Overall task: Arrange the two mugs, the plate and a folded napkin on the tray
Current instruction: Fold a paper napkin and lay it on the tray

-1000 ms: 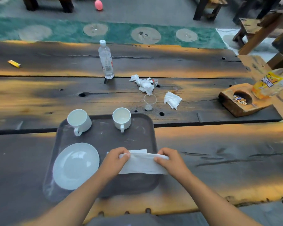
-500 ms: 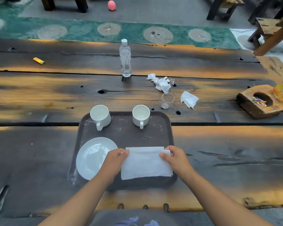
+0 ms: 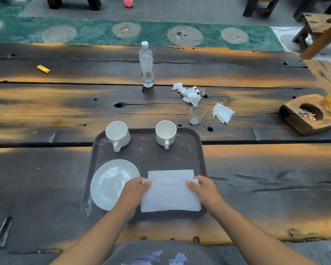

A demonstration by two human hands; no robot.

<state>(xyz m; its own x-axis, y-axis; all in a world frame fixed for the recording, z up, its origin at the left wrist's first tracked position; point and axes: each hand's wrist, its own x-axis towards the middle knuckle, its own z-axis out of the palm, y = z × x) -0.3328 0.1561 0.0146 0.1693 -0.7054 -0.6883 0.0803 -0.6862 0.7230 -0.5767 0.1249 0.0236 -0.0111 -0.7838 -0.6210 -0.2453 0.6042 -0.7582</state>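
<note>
Surface: dark plank surface (image 3: 46, 169); the tray sits at your near edge
Tray: brown tray (image 3: 147, 157); mugs, plate and napkin are all on it
Napkin: white napkin (image 3: 170, 197) on the near right part of the tray, just beside the plate, its near edge close to the tray rim
Plate: plate (image 3: 109, 184) at near left; your left wrist crosses its right rim
Mugs: left mug (image 3: 118, 133) and right mug (image 3: 165, 132) stand upright along the far side, apart, handles toward you
Grip, left: your left hand (image 3: 134, 190) pinches the napkin's far left corner
Grip, right: your right hand (image 3: 201, 188) pinches its far right corner
Risk: the layers look misaligned, with a narrower strip showing beyond the held edge; let go unevenly and the fold will likely skew or spring open; your left wrist could also nudge the plate
Axis: the napkin's long axis runs left to right across the tray; the held edge faces the mugs
</note>
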